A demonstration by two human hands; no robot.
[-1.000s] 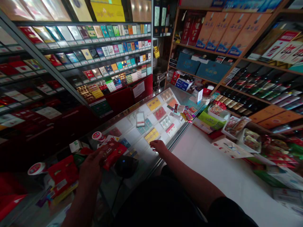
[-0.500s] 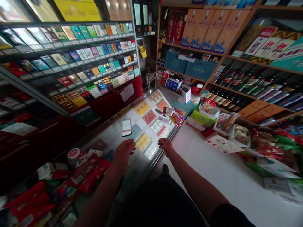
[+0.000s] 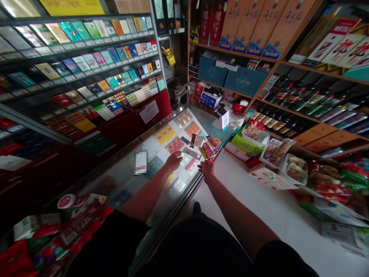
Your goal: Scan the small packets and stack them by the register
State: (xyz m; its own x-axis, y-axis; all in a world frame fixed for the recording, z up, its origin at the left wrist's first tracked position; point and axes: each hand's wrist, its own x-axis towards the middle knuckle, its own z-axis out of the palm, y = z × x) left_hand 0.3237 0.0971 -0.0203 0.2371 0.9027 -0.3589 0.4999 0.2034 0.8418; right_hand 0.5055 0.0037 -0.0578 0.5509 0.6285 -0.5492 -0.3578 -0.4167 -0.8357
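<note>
My left hand [image 3: 173,161] reaches over the glass counter [image 3: 161,188], fingers loosely extended and nothing visible in them. Its fingertips are close to a slim pale-grey box [image 3: 191,154]; whether they touch it I cannot tell. My right hand [image 3: 208,170] hovers by the counter's front edge, fingers slightly bent and apart, just below some bright candy packets [image 3: 208,151]. Behind the slim box lie a dark red wrapped bar [image 3: 193,140], a small dark pack [image 3: 185,141] and a whitish box [image 3: 199,141]. A phone [image 3: 141,162], its screen blurred out, rests left of my left hand.
Red snack bags [image 3: 65,234] and a round tub [image 3: 68,201] crowd the counter's near left. A stand with a code card [image 3: 225,120] is at the far end. Cigarette shelves [image 3: 95,61] line the left; boxes of packaged snacks [image 3: 294,168] stand along the right.
Both hands have moved forward along the counter, the left also rightward, nearing the small packs and candy. The view has shifted slightly forward and to the right.
</note>
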